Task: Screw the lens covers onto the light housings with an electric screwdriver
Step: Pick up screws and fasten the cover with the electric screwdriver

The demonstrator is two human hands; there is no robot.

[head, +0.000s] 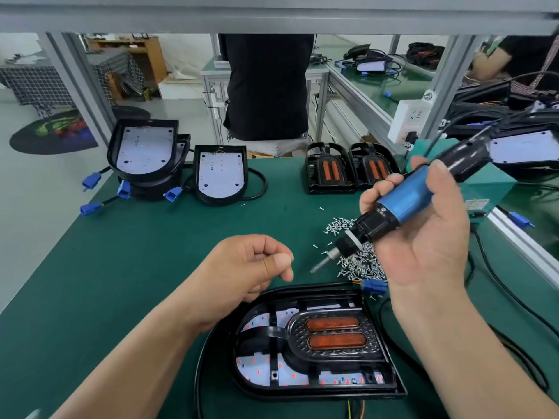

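Observation:
A black light housing point(390, 367) lies on the green mat right in front of me, with a black lens cover point(332, 349) carrying two orange strips set into it. My right hand point(429, 246) grips a blue and black electric screwdriver point(402, 198), held tilted above the mat. Its bit tip points down-left, just beyond the housing's far edge. My left hand point(251, 267) hovers over the housing's far left rim with fingers curled and thumb against the forefinger; no screw shows in it. A pile of small silver screws point(360, 264) lies under the screwdriver.
Open housings with white LED boards point(142, 152) point(219, 176) and blue connectors point(90, 208) sit at the back left. Two more lens covers point(329, 170) point(375, 167) stand at the back. A person in black point(266, 86) stands beyond the bench. A white socket strip point(408, 119) hangs on the right frame post.

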